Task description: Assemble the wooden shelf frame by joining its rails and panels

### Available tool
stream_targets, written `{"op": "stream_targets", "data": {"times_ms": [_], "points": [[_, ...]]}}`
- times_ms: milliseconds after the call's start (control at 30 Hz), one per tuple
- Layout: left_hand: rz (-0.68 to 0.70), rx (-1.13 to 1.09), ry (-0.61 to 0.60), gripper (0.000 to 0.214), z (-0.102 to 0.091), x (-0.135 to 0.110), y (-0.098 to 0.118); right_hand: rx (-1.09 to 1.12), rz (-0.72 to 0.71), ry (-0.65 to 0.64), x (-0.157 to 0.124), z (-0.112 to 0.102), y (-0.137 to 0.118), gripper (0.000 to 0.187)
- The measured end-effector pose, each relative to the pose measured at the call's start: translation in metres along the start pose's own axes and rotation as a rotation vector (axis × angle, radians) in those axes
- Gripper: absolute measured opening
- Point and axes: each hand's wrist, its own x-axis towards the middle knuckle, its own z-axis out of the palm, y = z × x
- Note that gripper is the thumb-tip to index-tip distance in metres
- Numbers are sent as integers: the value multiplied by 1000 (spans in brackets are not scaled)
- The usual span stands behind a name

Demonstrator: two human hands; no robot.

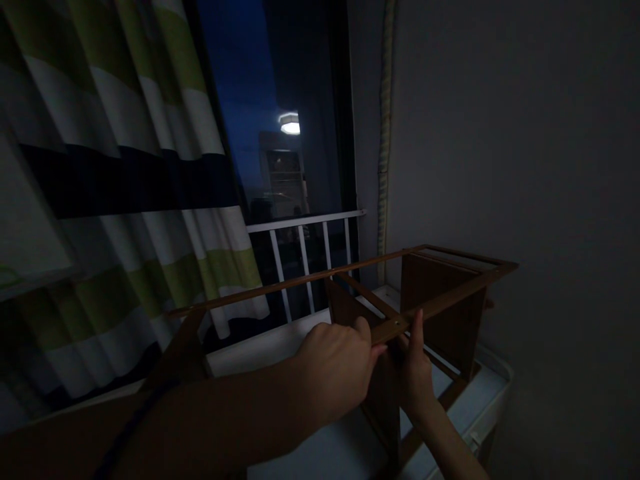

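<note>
A brown wooden frame [450,293] with thin rails and upright panels stands on a white surface [320,453] by the window. My left hand [340,367] reaches across and grips the near top rail around its middle joint. My right hand [415,373] holds the same rail from below and just to the right, its fingers pointing up along the wood. Both hands are close together, almost touching. The room is dim.
A striped green, white and navy curtain [115,187] hangs at the left. A dark window [290,133] with a white railing [305,253] lies behind the frame. A plain wall [540,167] closes the right side. A pipe [384,133] runs down the corner.
</note>
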Motion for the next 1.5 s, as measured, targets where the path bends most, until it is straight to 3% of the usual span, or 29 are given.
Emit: {"op": "stream_targets", "data": {"times_ms": [333,867,1267,1500], "points": [[8,22,-42,34,1,-4,-1,-87,9,-9,-4,0,-1,62],[0,-100,-27,40,1,-6,-7,50,26,-83,4,-6,-5,60],[61,-61,-49,38,-4,-6,-10,15,38,-33,-1,-7,2,56],[28,-128,-46,33,1,-7,-10,18,44,-5,-5,-2,4,53]]}}
